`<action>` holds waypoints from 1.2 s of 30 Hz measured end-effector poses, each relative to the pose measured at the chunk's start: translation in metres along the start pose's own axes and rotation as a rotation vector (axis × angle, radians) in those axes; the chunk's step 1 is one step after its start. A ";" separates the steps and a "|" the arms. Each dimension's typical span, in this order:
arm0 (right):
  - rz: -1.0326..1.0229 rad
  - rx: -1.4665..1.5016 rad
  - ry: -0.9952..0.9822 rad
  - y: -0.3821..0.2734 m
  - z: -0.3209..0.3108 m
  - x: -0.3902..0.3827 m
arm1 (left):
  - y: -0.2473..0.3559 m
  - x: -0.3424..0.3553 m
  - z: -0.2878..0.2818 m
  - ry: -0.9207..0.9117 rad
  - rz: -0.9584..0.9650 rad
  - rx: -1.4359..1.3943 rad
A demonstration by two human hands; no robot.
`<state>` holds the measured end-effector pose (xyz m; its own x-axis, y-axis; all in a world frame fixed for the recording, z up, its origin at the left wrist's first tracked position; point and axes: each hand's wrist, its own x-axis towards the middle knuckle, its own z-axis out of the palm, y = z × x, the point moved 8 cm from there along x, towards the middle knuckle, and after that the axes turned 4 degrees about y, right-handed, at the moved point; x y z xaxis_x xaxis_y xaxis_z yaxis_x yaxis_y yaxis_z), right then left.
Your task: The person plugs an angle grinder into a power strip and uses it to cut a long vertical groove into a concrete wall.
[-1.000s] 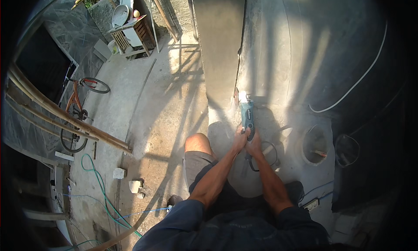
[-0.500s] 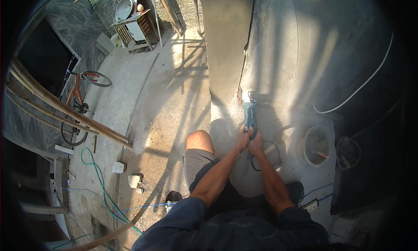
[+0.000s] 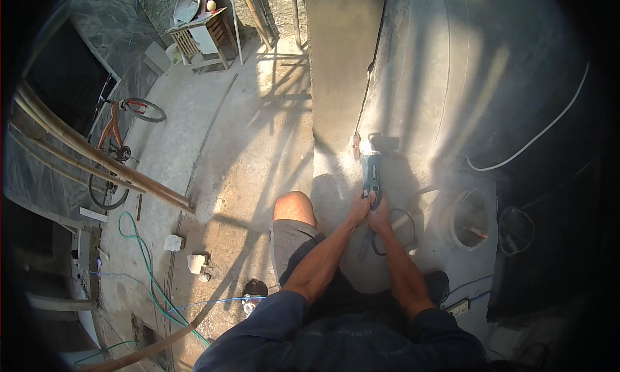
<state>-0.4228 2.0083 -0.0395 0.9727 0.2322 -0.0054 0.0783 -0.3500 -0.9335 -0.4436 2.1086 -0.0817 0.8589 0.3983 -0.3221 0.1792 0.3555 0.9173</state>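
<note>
The person crouches on a pale stone slab laid across a bench, both arms stretched forward to a teal angle grinder. The left hand is closed round the rear of the grinder's body, and the right hand is wrapped tight just beside it, the two touching. The tool points away from the person, and its disc sits at the slab's left edge, right where a dark line runs up the stone toward the far end.

Judging from how things lie, the cutting looks to be at an early stage: the disc stands near the person's end of that line, and the long stretch beyond it shows no dust or open gap that I can make out. Pale dust lies around the grinder and near the bare knee.

A black power cord loops on the slab behind the hands. To the right stands a dusty bucket, and a white cable curves over the slab. Down on the concrete floor to the left lean an orange bicycle, long pipes and a green hose.
</note>
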 end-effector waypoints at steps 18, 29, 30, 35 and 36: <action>-0.040 -0.040 -0.011 -0.015 0.010 -0.002 | -0.019 0.016 -0.017 0.045 0.000 0.038; 0.010 -0.058 -0.038 -0.001 0.012 -0.002 | -0.021 0.018 -0.019 0.039 -0.020 0.178; 0.004 -0.054 -0.046 -0.005 0.017 -0.001 | -0.021 0.021 -0.024 0.035 0.007 0.185; 0.035 -0.044 -0.060 0.009 0.010 0.002 | -0.018 0.015 -0.012 0.032 -0.010 0.215; 0.035 -0.040 -0.063 0.007 0.011 0.001 | -0.018 0.017 -0.013 0.023 -0.001 0.194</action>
<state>-0.4234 2.0163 -0.0499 0.9593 0.2755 -0.0616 0.0545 -0.3949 -0.9171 -0.4380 2.1199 -0.1064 0.8479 0.4177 -0.3263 0.2709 0.1876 0.9441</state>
